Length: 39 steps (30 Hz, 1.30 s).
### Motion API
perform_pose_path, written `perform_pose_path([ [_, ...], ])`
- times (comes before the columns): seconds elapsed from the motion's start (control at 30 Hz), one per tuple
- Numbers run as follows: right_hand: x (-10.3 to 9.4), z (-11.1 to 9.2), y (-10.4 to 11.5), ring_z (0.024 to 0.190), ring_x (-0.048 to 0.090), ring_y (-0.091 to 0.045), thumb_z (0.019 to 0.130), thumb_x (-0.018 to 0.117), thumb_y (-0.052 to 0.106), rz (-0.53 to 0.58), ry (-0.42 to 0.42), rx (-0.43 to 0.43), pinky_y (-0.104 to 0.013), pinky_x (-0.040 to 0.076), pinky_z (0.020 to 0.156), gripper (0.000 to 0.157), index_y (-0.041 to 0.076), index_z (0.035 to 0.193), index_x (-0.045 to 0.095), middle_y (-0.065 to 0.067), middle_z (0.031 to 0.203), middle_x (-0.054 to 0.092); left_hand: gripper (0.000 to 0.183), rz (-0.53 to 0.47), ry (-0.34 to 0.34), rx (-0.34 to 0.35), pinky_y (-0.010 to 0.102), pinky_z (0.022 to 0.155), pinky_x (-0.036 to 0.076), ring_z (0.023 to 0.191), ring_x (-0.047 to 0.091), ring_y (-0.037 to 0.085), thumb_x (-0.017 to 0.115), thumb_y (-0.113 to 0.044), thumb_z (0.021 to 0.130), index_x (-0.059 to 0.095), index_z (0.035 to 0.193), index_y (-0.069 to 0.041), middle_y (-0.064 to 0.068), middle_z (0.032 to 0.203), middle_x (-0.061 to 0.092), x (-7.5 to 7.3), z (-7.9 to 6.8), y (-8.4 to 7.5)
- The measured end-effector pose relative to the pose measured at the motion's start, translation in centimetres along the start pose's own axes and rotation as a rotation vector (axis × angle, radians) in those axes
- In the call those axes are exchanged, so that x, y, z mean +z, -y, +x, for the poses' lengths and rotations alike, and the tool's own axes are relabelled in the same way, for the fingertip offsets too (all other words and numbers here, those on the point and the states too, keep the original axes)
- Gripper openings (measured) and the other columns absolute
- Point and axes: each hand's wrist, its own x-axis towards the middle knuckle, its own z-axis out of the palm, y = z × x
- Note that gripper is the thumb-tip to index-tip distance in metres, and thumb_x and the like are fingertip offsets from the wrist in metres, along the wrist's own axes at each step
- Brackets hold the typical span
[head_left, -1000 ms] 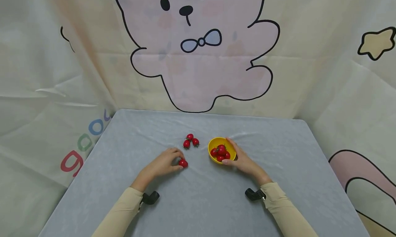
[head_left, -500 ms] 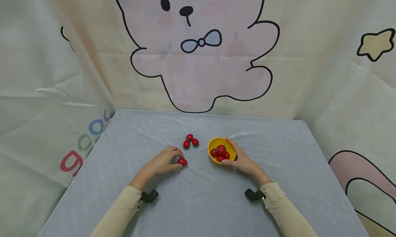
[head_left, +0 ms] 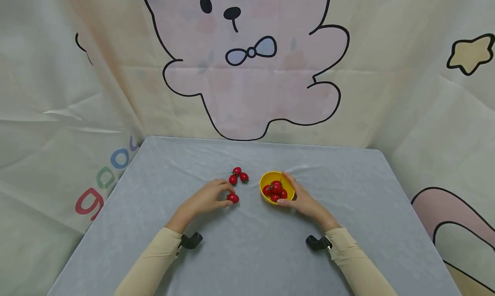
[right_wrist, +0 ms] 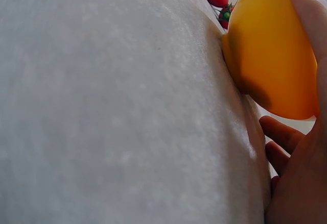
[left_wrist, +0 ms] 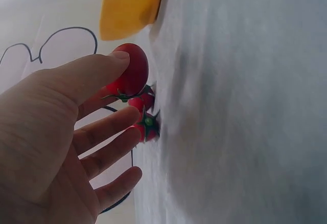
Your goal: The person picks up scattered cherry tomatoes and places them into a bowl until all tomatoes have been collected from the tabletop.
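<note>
My left hand pinches a red cherry tomato between thumb and index finger, close over the cloth. In the left wrist view, this tomato hangs stem end toward the spread other fingers. Right of it, my right hand holds a small yellow bowl by the side, thumb at the near rim and fingers at the far rim. Several red cherry tomatoes lie inside the bowl. The right wrist view shows the outer wall of the bowl standing on the cloth.
Three loose cherry tomatoes with green stems lie grouped just beyond my left hand. A grey cloth covers the table. Behind it hangs a cream curtain printed with a cartoon bear.
The left hand first draws the pinched tomato slightly left, then carries it a little to the right and farther from me. The right hand and bowl stay in place.
</note>
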Motion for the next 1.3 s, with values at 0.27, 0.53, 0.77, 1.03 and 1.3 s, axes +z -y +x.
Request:
perform_pose_path([
  [0.27, -0.1, -0.1, 0.1, 0.152, 0.019, -0.039, 0.080, 0.077, 0.050, -0.004, -0.012, -0.001, -0.066, 0.019, 0.118, 0.101, 0.042, 0.156, 0.012, -0.007, 0.167, 0.015, 0.029, -0.023, 0.014, 0.020, 0.042, 0.105, 0.047, 0.121, 0.054, 0.020, 0.075, -0.030, 0.088, 0.067, 0.114, -0.021, -0.001, 0.123, 0.062, 0.1, 1.1, -1.2],
  [0.53, 0.0, -0.1, 0.0, 0.152, 0.019, -0.039, 0.081, 0.077, 0.050, -0.008, -0.018, 0.005, -0.067, 0.020, 0.117, 0.099, 0.045, 0.156, 0.011, -0.006, 0.167, 0.015, 0.029, -0.010, 0.007, 0.072, 0.039, 0.101, 0.049, 0.114, 0.054, 0.018, 0.075, -0.031, 0.088, 0.067, 0.115, -0.021, -0.002, 0.122, 0.061, 0.2, 2.1, -2.2],
  [0.77, 0.0, -0.3, 0.0, 0.152, 0.018, -0.039, 0.082, 0.077, 0.049, -0.006, -0.007, 0.008, -0.067, 0.019, 0.117, 0.099, 0.044, 0.156, 0.011, -0.006, 0.167, 0.014, 0.031, -0.004, 0.036, 0.083, 0.040, 0.105, 0.048, 0.117, 0.054, 0.019, 0.074, -0.032, 0.089, 0.067, 0.116, -0.021, -0.001, 0.127, 0.061, 0.4, 2.9, -2.8],
  [1.03, 0.2, -0.1, -0.2, 0.152, 0.019, -0.037, 0.081, 0.077, 0.050, -0.004, -0.015, 0.003, -0.066, 0.019, 0.118, 0.100, 0.043, 0.156, 0.012, -0.004, 0.167, 0.015, 0.031, 0.007, 0.047, 0.099, 0.039, 0.103, 0.047, 0.113, 0.054, 0.017, 0.073, -0.033, 0.089, 0.067, 0.116, -0.020, -0.003, 0.121, 0.062, 0.6, 3.6, -3.5],
  [1.3, 0.3, -0.1, -0.3, 0.151, 0.021, -0.037, 0.081, 0.077, 0.051, -0.012, -0.023, 0.009, -0.067, 0.021, 0.117, 0.098, 0.046, 0.155, 0.012, -0.004, 0.167, 0.016, 0.031, 0.008, 0.039, 0.110, 0.035, 0.102, 0.049, 0.114, 0.053, 0.015, 0.073, -0.034, 0.090, 0.067, 0.117, -0.021, -0.004, 0.120, 0.062, 0.5, 4.0, -3.9],
])
